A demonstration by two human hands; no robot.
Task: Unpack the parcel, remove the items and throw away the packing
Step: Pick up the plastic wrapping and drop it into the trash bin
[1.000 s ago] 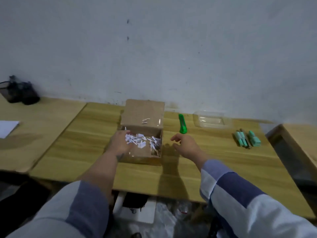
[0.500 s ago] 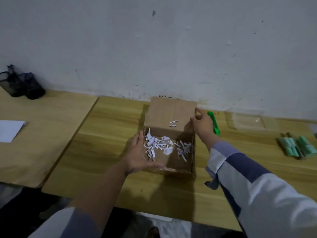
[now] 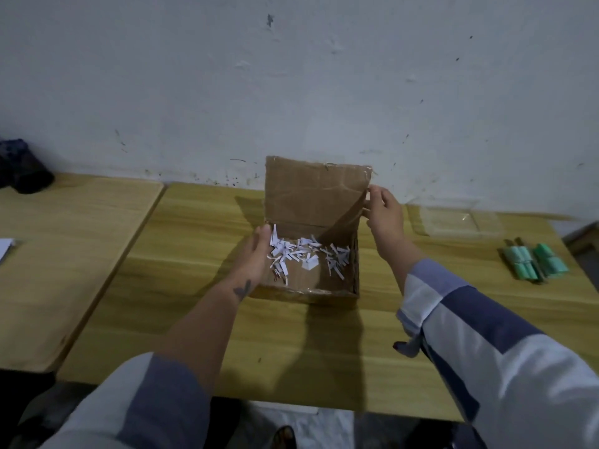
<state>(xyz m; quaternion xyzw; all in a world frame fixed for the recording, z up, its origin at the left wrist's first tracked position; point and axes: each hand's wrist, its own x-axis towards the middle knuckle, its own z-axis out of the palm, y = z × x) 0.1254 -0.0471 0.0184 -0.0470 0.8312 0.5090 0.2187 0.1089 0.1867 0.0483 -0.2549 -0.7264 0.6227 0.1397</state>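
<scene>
A brown cardboard box [image 3: 324, 291] stands open in the middle of the wooden table [image 3: 291, 345]. White shredded paper [image 3: 304, 254] lies scattered inside it. The lid flap [image 3: 311, 192] stands upright at the back. My right hand [image 3: 384, 210] pinches the flap's right edge. Against the box's left wall rests my left hand [image 3: 256, 257], fingers flat along the rim. Whatever lies under the paper is hidden.
A clear plastic tray [image 3: 453, 220] sits at the back right of the table. Two green bundles [image 3: 534, 262] lie near the right edge. A second table [image 3: 64, 254] adjoins on the left with a dark object [image 3: 22, 171] and white paper [image 3: 5, 249].
My right hand went from beside the box to the flap's right edge and raised the flap upright. My left hand stayed on the box's left side. The camera came closer.
</scene>
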